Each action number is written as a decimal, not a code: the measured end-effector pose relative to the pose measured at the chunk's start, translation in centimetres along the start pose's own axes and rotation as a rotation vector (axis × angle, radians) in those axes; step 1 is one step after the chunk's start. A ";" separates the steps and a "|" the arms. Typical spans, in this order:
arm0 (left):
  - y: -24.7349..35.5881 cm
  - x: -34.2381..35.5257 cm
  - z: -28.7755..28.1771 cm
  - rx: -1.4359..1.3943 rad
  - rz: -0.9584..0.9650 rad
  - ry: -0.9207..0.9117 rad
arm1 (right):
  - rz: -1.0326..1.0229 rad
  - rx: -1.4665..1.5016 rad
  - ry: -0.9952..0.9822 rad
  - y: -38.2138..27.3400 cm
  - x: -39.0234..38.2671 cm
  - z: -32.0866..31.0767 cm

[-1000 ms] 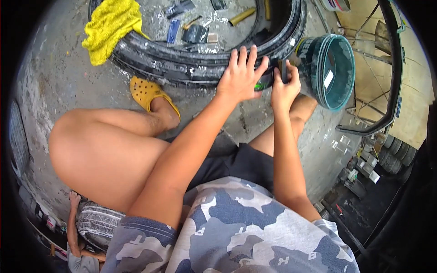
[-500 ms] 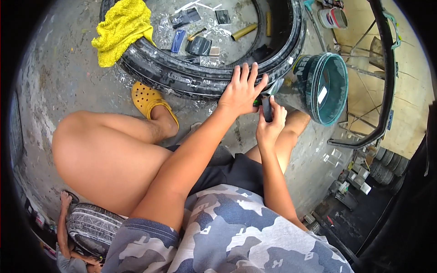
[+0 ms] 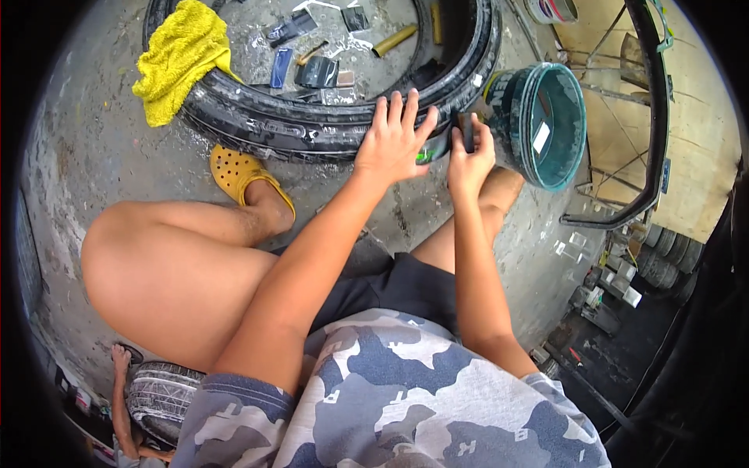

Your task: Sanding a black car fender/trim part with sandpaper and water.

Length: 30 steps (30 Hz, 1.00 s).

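Note:
A large black tyre (image 3: 257,129), wet and streaked with whitish residue, lies on its side in front of me. My left hand (image 3: 390,140) rests on its near rim with the fingers spread. In my right hand (image 3: 472,160) is a small dark flat rectangular piece (image 3: 466,131), pinched between thumb and fingers beside the tyre's near right side. Whether the piece touches the rubber I cannot tell. A bright green spot (image 3: 424,156) shows below my left hand; what it belongs to is hidden.
A teal bucket (image 3: 579,148) leans beside the tyre. A yellow cloth (image 3: 175,70) drapes over its left. Inside the ring lie dark sheets (image 3: 318,74), a blue block (image 3: 281,69) and a brownish tube (image 3: 394,40). Another person's arm (image 3: 122,398) reaches beside a second tyre (image 3: 160,394).
The view has shifted, so the scene sits further left and up. My right hand with the dark piece has moved forward, closer alongside the tyre. My left hand stays spread on the rim.

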<state>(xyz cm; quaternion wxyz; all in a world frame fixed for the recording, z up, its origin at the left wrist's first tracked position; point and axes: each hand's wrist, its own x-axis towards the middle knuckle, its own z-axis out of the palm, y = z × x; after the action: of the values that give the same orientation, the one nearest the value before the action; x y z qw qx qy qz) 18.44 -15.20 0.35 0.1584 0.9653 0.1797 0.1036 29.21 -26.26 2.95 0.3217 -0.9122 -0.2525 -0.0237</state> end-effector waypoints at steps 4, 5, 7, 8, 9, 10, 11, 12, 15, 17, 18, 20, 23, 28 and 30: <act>0.0 -0.4 1.3 0.013 0.011 0.010 | -0.076 0.031 0.014 2.8 -6.6 -0.2; 0.2 -0.4 1.2 -0.003 0.022 0.012 | -0.116 0.027 0.001 3.0 -5.8 -0.4; 0.1 0.5 0.8 0.005 0.026 -0.007 | -0.167 -0.042 -0.001 3.1 -2.7 -1.1; 0.6 0.4 0.4 0.002 0.022 -0.040 | -0.174 -0.113 0.000 2.1 0.0 -1.0; 0.5 0.2 0.4 0.004 0.011 0.013 | -0.192 -0.154 0.044 1.6 1.9 -0.6; 0.0 -0.2 0.3 0.010 -0.006 0.022 | -0.107 -0.115 0.033 0.5 1.9 -0.1; -0.2 -0.3 0.6 0.013 -0.007 0.029 | -0.154 -0.041 0.043 0.7 0.8 0.2; -0.2 -0.5 0.9 0.016 -0.008 0.037 | -0.202 0.033 0.054 1.3 -1.6 0.1; 0.2 -0.2 0.8 0.024 0.020 -0.041 | -0.077 0.014 -0.003 2.4 -5.5 -0.8; 0.3 0.1 0.4 0.030 0.030 -0.027 | -0.146 -0.010 0.046 2.9 -2.8 -0.6; 0.5 0.2 0.5 0.022 0.026 -0.017 | -0.145 -0.025 0.072 3.4 -0.1 -0.3; 0.6 0.3 0.6 0.033 0.024 0.003 | -0.142 0.040 0.032 4.7 4.5 -0.4; -0.3 -0.5 1.0 0.074 0.001 0.018 | -0.070 -0.019 0.038 2.4 6.9 -4.6; 0.0 0.2 0.3 0.063 0.050 0.077 | 0.174 -0.107 0.018 8.5 14.5 -11.6; 0.6 0.7 0.3 0.034 0.071 0.088 | 0.254 -0.027 -0.319 16.4 18.6 -10.6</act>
<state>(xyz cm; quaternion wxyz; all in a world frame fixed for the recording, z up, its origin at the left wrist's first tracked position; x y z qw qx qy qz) 19.32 -15.55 0.34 0.1303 0.9681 0.1540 0.1485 54.46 -35.26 5.69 0.2657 -0.9332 -0.1830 0.1583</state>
